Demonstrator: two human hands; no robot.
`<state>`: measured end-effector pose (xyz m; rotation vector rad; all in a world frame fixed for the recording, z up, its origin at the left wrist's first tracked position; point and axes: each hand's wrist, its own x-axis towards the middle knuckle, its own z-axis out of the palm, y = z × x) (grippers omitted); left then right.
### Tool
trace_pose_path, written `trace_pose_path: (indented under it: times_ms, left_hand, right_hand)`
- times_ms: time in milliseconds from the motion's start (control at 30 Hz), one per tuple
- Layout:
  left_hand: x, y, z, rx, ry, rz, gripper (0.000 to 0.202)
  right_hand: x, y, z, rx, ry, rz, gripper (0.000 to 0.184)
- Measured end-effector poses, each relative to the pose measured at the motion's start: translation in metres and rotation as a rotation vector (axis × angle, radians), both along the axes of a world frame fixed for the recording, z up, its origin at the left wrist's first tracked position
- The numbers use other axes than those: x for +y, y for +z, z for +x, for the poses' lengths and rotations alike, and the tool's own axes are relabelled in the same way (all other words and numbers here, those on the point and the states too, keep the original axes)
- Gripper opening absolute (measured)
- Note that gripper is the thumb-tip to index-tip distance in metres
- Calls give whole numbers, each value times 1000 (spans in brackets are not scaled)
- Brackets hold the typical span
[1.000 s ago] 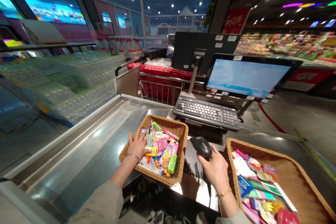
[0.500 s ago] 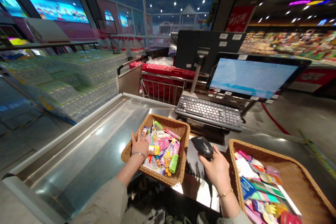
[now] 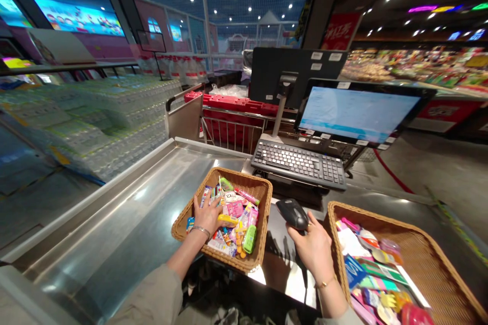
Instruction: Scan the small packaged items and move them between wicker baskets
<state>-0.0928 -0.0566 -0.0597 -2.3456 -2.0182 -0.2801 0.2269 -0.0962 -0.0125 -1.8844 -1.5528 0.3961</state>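
My left hand (image 3: 208, 214) lies inside a wicker basket (image 3: 257, 244) full of small colourful snack packets, fingers spread over them and thumb against a yellow packet (image 3: 227, 220). My right hand (image 3: 313, 246) grips a black handheld barcode scanner (image 3: 293, 213) above the dark counter between two baskets. A second wicker basket (image 3: 419, 259) at the right holds more bright packets. Both forearms wear thin bracelets.
A steel checkout counter (image 3: 125, 223) runs to the left. Behind the baskets are a black keyboard (image 3: 299, 164), a lit touchscreen (image 3: 358, 114) and a second monitor's back (image 3: 293, 71). A shopping cart with red crates (image 3: 232, 122) stands beyond.
My left hand slid a little further into the left basket, onto the packets. The right hand with the scanner stayed nearly in place.
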Motion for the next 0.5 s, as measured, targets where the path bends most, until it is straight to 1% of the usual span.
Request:
trace_pose_path:
  times_ms: [100, 233, 400, 500]
  left_hand:
    - [2, 0, 5, -54, -14, 40, 13]
    - [5, 5, 14, -92, -41, 74, 9]
    - [9, 10, 28, -116, -107, 63, 11]
    - [9, 11, 38, -121, -120, 107, 11]
  right_hand:
    - [-1, 1, 2, 9, 1, -2, 35]
    - [-2, 3, 5, 22, -8, 8, 33]
    - [-4, 3, 8, 18, 3, 11, 31]
    - [-5, 4, 10, 6, -6, 1, 31]
